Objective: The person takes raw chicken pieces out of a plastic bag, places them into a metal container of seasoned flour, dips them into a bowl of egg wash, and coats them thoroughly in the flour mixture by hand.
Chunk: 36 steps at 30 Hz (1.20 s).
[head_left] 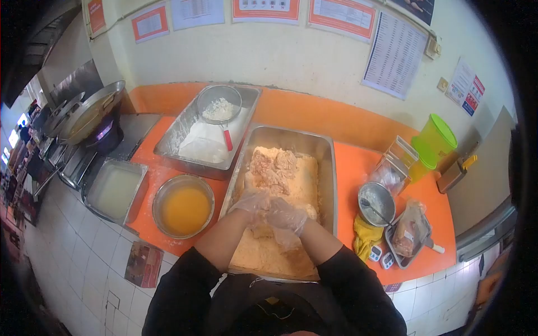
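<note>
Both of my hands wear thin clear plastic gloves and meet low in the middle of a deep steel tray (330, 168) of pale orange breading flour (260, 255). My left hand (253, 201) and my right hand (287, 215) are closed around a flour-coated piece of meat, mostly hidden by the gloves. Just beyond them, a heap of raw meat pieces (273, 168), partly coated, lies on the flour. Another coated lump is partly visible beside my right hand.
Left of the tray stand a bowl of orange liquid (185, 207), a pan of cloudy liquid (115, 190) and a tray of white flour (204, 143) with a red-handled sieve (219, 106). On the right are a steel bowl (376, 203), yellow cloth (367, 238), timers and bagged meat (407, 232).
</note>
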Each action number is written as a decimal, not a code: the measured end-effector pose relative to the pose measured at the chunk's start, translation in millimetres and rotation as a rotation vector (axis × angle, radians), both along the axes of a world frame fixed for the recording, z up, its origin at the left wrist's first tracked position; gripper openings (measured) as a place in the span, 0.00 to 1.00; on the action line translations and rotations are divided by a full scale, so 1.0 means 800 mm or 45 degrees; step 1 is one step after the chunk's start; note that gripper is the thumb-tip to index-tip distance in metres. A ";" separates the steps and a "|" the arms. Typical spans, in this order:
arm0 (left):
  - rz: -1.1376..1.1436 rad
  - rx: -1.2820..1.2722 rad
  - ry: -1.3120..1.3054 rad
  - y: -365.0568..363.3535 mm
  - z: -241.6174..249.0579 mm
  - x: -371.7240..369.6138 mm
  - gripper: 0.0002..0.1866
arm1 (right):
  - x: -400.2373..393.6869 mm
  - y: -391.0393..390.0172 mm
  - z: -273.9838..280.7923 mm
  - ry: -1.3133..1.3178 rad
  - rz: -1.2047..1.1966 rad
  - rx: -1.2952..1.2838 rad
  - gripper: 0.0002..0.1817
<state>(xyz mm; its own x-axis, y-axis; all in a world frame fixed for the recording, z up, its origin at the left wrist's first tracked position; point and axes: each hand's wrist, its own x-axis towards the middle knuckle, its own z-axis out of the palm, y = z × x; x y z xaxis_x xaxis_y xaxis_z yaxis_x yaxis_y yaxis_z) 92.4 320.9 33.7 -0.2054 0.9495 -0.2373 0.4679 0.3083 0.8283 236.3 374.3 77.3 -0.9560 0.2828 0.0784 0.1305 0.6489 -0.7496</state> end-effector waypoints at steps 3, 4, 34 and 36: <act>0.235 0.079 0.317 -0.001 0.008 0.014 0.32 | 0.014 0.004 0.003 0.037 0.090 -0.118 0.16; 0.473 0.118 0.264 -0.006 0.019 0.025 0.32 | 0.013 0.005 -0.001 -0.024 0.097 -0.138 0.16; -0.153 0.186 -0.043 -0.021 0.014 -0.006 0.20 | 0.016 0.107 -0.096 -0.010 -0.098 -1.224 0.16; -0.158 0.188 -0.061 -0.006 -0.020 -0.017 0.20 | 0.026 0.076 -0.034 -0.013 -0.187 -1.189 0.17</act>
<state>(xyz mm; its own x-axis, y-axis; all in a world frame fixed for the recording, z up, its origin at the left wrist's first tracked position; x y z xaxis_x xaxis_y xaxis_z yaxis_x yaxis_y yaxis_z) 78.4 315.9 17.4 -0.0768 0.9920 -0.1000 0.4539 0.1241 0.8824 256.7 435.1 50.3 -0.9051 0.3446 -0.2489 0.1727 -0.2369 -0.9561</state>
